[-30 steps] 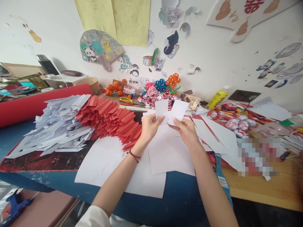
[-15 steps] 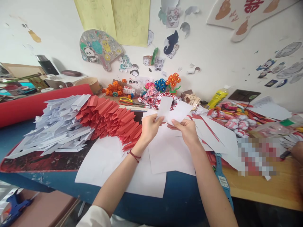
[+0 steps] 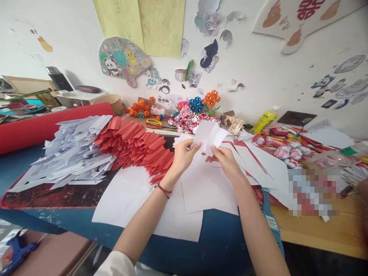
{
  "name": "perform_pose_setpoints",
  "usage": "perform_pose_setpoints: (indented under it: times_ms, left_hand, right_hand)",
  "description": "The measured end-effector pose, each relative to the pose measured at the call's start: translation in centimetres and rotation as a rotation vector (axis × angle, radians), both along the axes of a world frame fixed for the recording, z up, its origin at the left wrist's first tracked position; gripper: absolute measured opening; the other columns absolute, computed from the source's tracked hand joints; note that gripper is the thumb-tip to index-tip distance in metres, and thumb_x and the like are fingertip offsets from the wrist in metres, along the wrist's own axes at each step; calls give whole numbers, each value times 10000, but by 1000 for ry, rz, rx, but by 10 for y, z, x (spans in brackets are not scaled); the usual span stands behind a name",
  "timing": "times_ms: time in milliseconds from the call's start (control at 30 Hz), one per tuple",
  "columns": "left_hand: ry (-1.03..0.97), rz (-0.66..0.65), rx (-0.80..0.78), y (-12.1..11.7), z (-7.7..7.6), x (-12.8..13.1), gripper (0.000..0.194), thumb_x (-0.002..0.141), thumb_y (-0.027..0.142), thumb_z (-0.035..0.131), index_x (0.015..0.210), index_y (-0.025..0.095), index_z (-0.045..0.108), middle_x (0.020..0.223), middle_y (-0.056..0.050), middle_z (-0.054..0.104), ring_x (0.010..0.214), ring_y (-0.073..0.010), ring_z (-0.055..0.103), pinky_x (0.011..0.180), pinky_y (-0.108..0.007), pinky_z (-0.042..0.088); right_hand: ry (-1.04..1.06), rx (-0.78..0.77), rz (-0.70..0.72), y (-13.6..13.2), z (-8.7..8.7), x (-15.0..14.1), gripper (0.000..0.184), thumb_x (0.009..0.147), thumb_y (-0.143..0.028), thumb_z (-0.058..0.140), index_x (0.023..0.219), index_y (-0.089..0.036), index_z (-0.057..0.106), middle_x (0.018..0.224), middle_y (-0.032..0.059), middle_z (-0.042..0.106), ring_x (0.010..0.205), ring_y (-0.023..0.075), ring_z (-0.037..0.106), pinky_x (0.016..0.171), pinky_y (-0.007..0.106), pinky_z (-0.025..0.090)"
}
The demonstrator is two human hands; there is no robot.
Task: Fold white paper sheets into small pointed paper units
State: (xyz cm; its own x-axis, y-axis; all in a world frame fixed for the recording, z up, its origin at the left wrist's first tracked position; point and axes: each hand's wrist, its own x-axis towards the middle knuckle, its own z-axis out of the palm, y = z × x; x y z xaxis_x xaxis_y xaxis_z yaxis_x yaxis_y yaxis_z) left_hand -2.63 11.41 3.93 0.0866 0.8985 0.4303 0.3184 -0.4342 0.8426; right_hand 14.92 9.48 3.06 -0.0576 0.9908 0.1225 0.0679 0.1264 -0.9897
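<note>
My left hand [image 3: 183,154] pinches a small white paper piece [image 3: 204,133] between thumb and fingers. Another white paper piece [image 3: 219,135] is pinched in my right hand [image 3: 227,160]; the two pieces overlap at their inner edges, and I cannot tell whether they are joined. Both are held up above large white sheets [image 3: 208,191] lying on the table. Left of my left hand lies a row of folded red paper pieces [image 3: 135,147], with a heap of folded white paper pieces [image 3: 77,149] beyond it.
Scissors with yellow handles [image 3: 154,122], paper flowers [image 3: 184,122] and a yellow bottle [image 3: 265,119] stand along the wall. More white sheets and red strips [image 3: 255,161] lie at right. A red roll [image 3: 83,115] sits at left, a blue glue gun [image 3: 20,247] lower left.
The two paper pieces have come together, closing the V-shaped gap between them. My right hand has turned slightly and the right piece now overlaps the left one.
</note>
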Motion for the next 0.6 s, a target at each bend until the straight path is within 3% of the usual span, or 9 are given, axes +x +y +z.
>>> perform_pose_setpoints:
  times_ms: [133, 267, 433, 600]
  left_hand:
    - [124, 104, -22, -2, 2, 0, 342, 822, 395, 588, 603, 166, 459, 560, 54, 381, 546, -87, 341, 540, -225, 239]
    - [285, 183, -11, -6, 4, 1, 174, 824, 350, 598, 773, 195, 537, 643, 31, 513, 578, -116, 427, 552, -230, 248]
    - [462, 180, 16, -12, 4, 3, 184, 899, 352, 506, 814, 203, 572, 771, -19, 609, 658, -150, 519, 555, -245, 266]
    - [502, 164, 71, -10, 2, 1, 230, 929, 358, 464, 886, 216, 640, 881, -45, 624, 796, -175, 555, 605, -255, 322]
  right_hand:
    - [-37, 2, 89, -3, 3, -2, 486, 876, -570, 523, 948, -119, 688, 928, 131, 709, 613, 145, 620, 570, 268, 496]
    - [-112, 9, 119, -3, 1, -3, 488, 869, -584, 522, 910, -124, 678, 873, 117, 706, 619, 149, 614, 588, 272, 493]
    - [-203, 49, 106, 0, -3, -3, 520, 859, -614, 508, 862, -120, 672, 799, 100, 696, 605, 151, 601, 581, 269, 481]
    - [-336, 87, 61, 3, -9, -2, 544, 853, -648, 481, 758, -140, 650, 625, 56, 655, 561, 152, 576, 581, 266, 452]
